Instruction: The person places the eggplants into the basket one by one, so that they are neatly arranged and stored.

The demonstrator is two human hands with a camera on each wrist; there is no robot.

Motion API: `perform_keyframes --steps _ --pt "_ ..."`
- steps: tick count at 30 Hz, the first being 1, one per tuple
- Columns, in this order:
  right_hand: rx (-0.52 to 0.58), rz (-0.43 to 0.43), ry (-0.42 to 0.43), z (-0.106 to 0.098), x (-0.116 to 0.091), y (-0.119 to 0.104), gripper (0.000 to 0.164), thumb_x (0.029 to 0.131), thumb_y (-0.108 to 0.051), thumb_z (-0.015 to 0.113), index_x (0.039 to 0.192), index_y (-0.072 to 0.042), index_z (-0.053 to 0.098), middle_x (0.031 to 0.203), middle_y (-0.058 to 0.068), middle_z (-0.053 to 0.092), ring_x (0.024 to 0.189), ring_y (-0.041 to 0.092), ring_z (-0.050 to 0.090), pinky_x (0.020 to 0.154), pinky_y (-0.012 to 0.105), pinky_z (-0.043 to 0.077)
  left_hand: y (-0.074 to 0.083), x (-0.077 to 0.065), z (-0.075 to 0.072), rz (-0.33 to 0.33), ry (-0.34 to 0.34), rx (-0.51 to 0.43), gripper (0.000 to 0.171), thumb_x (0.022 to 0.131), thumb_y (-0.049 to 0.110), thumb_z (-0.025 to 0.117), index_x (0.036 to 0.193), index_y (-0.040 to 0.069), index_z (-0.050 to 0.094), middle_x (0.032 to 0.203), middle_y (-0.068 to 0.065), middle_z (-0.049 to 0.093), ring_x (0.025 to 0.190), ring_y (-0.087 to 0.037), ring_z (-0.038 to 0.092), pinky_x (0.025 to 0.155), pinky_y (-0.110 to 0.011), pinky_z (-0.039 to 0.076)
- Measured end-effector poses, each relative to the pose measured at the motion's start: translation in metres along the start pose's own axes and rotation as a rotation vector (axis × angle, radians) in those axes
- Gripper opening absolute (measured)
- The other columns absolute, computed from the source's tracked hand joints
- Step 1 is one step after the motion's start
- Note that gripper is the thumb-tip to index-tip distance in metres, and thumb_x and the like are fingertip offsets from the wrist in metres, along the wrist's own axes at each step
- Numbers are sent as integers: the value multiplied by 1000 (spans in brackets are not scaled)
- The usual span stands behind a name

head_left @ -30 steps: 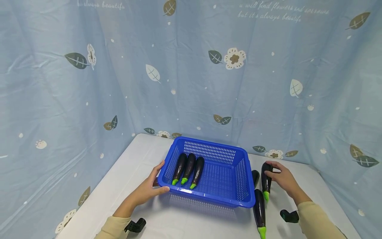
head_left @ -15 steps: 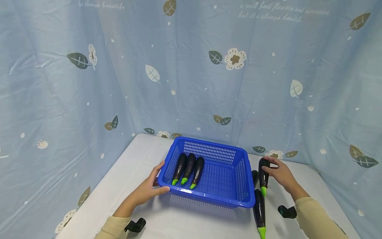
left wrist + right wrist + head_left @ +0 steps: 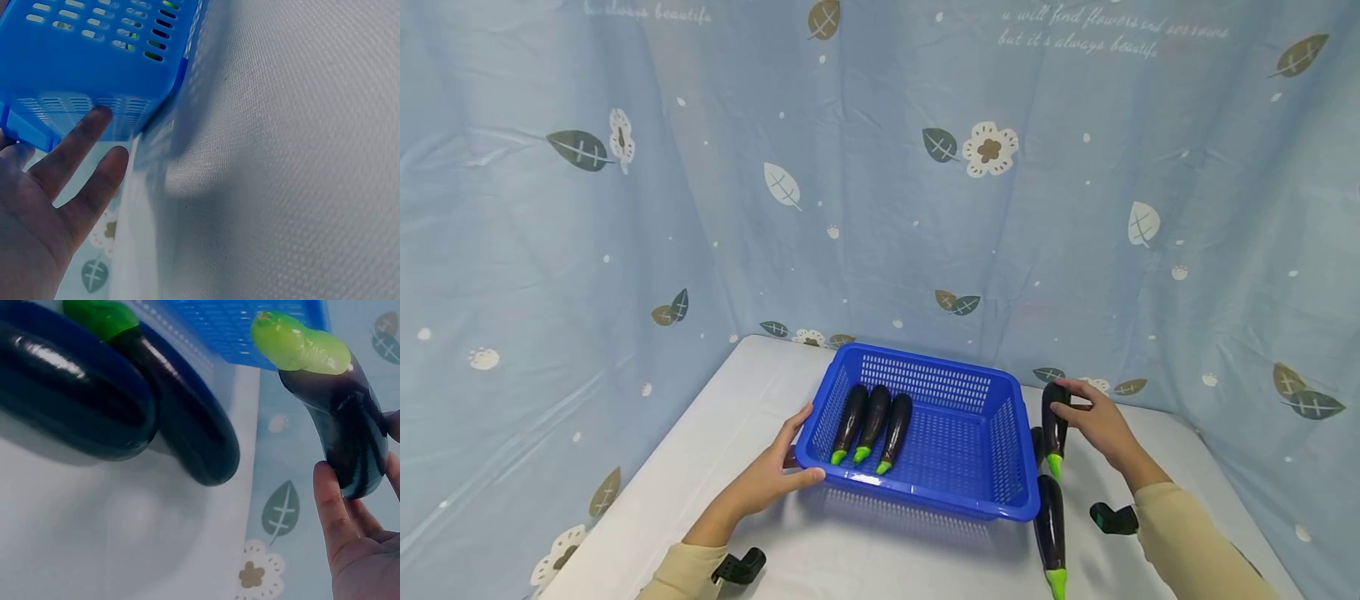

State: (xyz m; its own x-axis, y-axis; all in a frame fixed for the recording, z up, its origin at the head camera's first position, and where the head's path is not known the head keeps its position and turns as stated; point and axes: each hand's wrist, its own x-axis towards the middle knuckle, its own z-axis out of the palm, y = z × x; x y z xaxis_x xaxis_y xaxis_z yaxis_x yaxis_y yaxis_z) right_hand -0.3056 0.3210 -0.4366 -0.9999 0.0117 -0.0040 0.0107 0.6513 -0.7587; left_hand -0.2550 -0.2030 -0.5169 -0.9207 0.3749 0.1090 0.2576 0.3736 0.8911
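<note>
In the head view, a blue plastic basket (image 3: pixel 917 487) stands on the white table with three dark eggplants (image 3: pixel 874 421) side by side at its left. My left hand (image 3: pixel 760 479) rests at its front left corner, thumb along the front rim. Straight fingers (image 3: pixel 94 187) reach toward the basket wall in the left wrist view. My right hand (image 3: pixel 1101 421) pinches an eggplant (image 3: pixel 350 419) by its thick end, right of the basket, green cap pointing toward me. Below it lie another eggplant (image 3: pixel 1051 525) and one (image 3: pixel 1038 446) partly hidden by the basket rim.
A light blue curtain (image 3: pixel 880 208) with leaf and flower prints hangs behind and at both sides of the white table (image 3: pixel 850 550). Black wrist devices show at the left sleeve (image 3: pixel 741 567) and right sleeve (image 3: pixel 1112 518).
My right hand has moved left and away from me, carrying the eggplant closer to the basket's right side. The left hand and basket have stayed in place.
</note>
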Motion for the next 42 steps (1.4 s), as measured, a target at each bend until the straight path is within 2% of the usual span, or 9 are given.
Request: perform_keyframes --steps 14,27,36,42 --pt "40 -111 -2 1 3 -23 61 103 -28 62 153 -2 41 153 33 35 131 54 47 102 66 42 6 -9 3 -11 15 20 101 90 29 78 164 29 10 169 -13 13 135 -42 48 104 -51 46" --pt "49 -119 -26 10 5 -39 61 101 -29 65 152 -4 43 153 32 36 133 53 47 103 66 42 12 -15 7 -15 18 22 101 89 31 78 164 27 10 169 -14 12 137 -45 45 104 -51 46" --pt "60 -164 -48 23 6 -51 59 101 -26 66 151 -3 44 152 31 38 130 52 50 101 63 45 14 -20 9 -21 17 15 101 90 29 78 164 27 10 169 -13 13 136 -42 47 104 -50 46" --pt "59 -139 -61 32 10 -53 57 101 -27 65 151 -7 46 154 28 38 132 51 48 103 65 42 16 -23 11 -24 20 16 101 90 30 78 164 28 11 169 -14 12 137 -44 46 104 -52 46"
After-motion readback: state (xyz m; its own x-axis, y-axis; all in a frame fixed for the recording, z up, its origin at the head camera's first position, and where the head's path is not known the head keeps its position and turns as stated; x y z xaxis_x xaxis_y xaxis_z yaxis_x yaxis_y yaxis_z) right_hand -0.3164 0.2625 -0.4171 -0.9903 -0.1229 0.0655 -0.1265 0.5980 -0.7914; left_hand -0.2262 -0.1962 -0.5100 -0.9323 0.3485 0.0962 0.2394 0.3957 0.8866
